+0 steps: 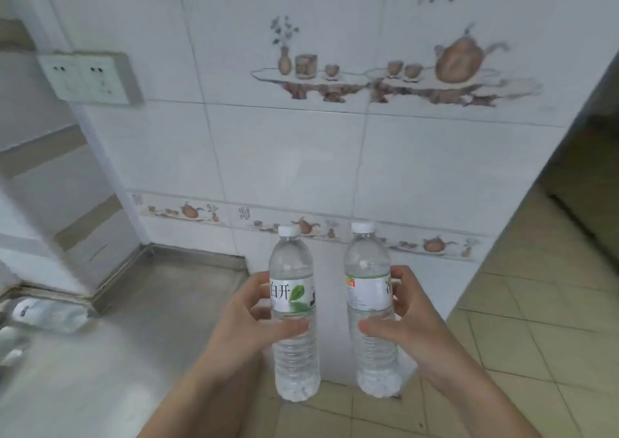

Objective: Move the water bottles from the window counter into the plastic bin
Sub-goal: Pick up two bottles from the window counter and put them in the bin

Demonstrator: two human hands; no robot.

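Observation:
Two clear water bottles with white caps are held upright in the air in front of a tiled wall. My left hand point(254, 317) grips the left bottle point(294, 354) around its white label with a green leaf. My right hand point(408, 317) grips the right bottle point(370, 263) at its label. The bottles stand side by side, a small gap between them, above the edge of a steel counter and the floor. No plastic bin is in view.
A stainless steel counter point(117, 337) fills the lower left, with a crumpled white plastic item point(50, 313) at its left edge. A white tiled wall point(301, 156) with teapot decorations stands ahead, a socket panel point(90, 77) on it. Beige floor tiles point(536, 303) lie to the right.

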